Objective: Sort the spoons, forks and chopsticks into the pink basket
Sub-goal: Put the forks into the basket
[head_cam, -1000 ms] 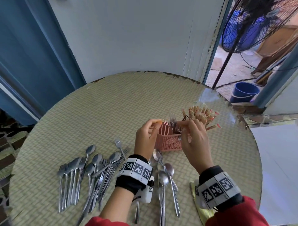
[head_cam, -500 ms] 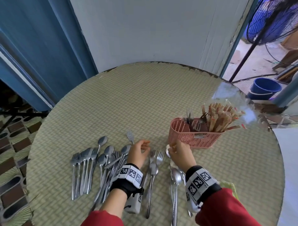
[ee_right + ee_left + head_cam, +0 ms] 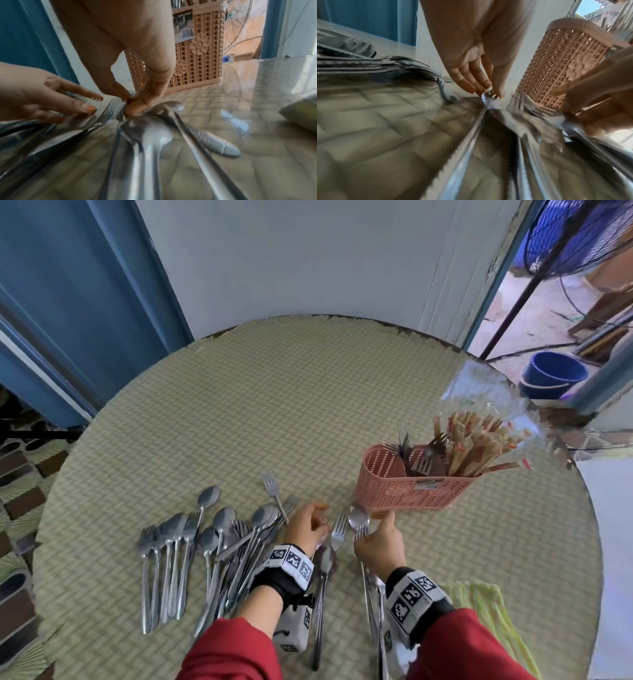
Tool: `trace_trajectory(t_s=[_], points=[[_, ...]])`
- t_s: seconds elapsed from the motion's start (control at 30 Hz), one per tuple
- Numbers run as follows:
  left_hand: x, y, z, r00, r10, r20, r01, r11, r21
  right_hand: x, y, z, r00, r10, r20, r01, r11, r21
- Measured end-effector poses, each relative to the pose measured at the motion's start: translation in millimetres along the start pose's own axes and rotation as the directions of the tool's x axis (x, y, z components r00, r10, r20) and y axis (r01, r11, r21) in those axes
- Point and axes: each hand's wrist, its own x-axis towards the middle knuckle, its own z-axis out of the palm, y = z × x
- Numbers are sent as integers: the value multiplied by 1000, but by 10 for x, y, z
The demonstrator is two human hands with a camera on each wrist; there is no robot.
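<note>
Pink basket (image 3: 411, 493) stood on the round table (image 3: 274, 405) at about two o'clock from the hands, with forks (image 3: 423, 455) in its middle compartment and chopsticks (image 3: 476, 443) fanned out of its right end. Loose spoons and forks (image 3: 205, 542) lay in a spread at about nine o'clock from the left hand (image 3: 306, 525).

Both hands were low over the tabletop, wrists bent down and palms facing it. The left hand reached forward with its fingers nearly straight; in the left wrist view its fingertips (image 3: 499, 93) touched the head of a fork (image 3: 489, 100) lying flat, and it gripped nothing that could be seen. The right hand (image 3: 378, 544) sat just beside it at three o'clock, its index finger stretched toward the basket. In the right wrist view its thumb and a curled finger (image 3: 137, 106) were pressed together, seemingly pinching the neck of a piece of cutlery, though blur hid which piece. A spoon (image 3: 147, 134) lay directly below that wrist.

A yellow-green cloth (image 3: 486, 607) rested at four o'clock from the right hand.
</note>
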Motion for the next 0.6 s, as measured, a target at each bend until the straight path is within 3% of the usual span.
trace_trajectory(t_s=[0.1, 0.23, 0.33, 0.43, 0.6], points=[[-23, 56, -6, 999, 11, -51, -9, 999, 32, -38, 6, -53, 998, 45, 32, -50, 983, 177], [-88, 241, -103, 981, 63, -182, -77, 995, -70, -112, -156, -201, 996, -51, 69, 21, 924, 381], [-169, 492, -255, 951, 134, -280, -178, 974, -139, -199, -341, -399, 988, -156, -9, 145, 894, 424], [-292, 832, -430, 913, 202, -355, -290, 932, -217, -318, -549, -708, 947, -298, -118, 317, 817, 482], [-499, 1406, -655, 789, 366, -493, -527, 816, -238, -517, -832, -1354, 850, -413, -327, 527, 673, 519]])
